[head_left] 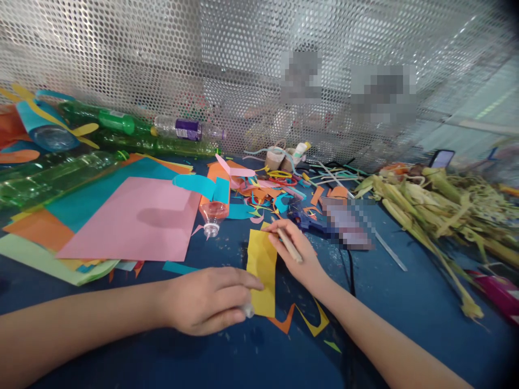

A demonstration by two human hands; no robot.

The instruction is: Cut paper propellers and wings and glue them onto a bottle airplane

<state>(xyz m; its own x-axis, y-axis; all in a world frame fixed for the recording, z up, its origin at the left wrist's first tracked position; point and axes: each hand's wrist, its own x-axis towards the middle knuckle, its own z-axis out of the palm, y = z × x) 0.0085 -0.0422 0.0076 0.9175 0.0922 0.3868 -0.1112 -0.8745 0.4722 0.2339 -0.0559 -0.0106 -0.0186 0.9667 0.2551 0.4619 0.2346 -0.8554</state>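
A strip of yellow paper (264, 270) lies on the blue table in front of me. My right hand (300, 254) grips a thick pale pen (289, 246), its tip at the strip's far end. From the left, my left hand (211, 300) reaches in with its index finger over the strip's edge. Its other fingers are curled around a small whitish piece (248, 309), mostly hidden. Just beyond stands an upturned clear bottle top (211, 216) with blue, orange and pink paper pieces around it.
Stacked coloured sheets, pink (141, 216) on top, lie left. Green bottles (60, 175) rest behind them. Paper scraps (259, 189), a dark blue glue gun (308, 220) with a cable and a phone-like slab (346, 221) lie ahead. Corn husks (430, 216) cover the right. Perforated metal (243, 65) rises behind.
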